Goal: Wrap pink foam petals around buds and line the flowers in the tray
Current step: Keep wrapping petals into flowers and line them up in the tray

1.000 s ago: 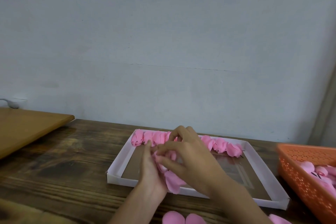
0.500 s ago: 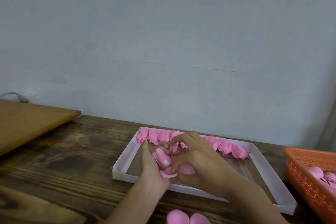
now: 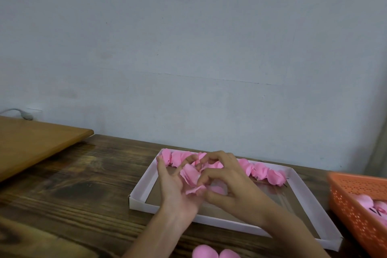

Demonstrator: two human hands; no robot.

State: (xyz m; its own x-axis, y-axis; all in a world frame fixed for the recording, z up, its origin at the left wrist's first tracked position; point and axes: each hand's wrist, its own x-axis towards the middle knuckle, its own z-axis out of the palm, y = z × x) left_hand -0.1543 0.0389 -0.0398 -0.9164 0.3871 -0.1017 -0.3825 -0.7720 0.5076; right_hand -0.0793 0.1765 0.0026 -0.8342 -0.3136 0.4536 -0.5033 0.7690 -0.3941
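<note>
Over the white cardboard tray (image 3: 139, 192) both hands work one pink foam flower (image 3: 191, 177). My left hand (image 3: 174, 186) cups it from the left with fingers curled round the petals. My right hand (image 3: 226, 182) pinches a petal against the bud from the right, thumb below. A row of finished pink flowers (image 3: 259, 170) lines the tray's far wall; its middle is hidden behind my hands. Loose pink petals (image 3: 204, 252) lie on the table near the bottom edge.
An orange perforated basket (image 3: 356, 201) with pink foam pieces stands at the right edge. A lighter wooden board (image 3: 35, 142) lies at the left, a white cable (image 3: 18, 112) behind it. The dark wooden table (image 3: 79, 190) ends at a pale wall.
The flower has turned in my hands, and a petal now folds round the bud. Both hands stay over the tray's left half. The camera has shifted slightly.
</note>
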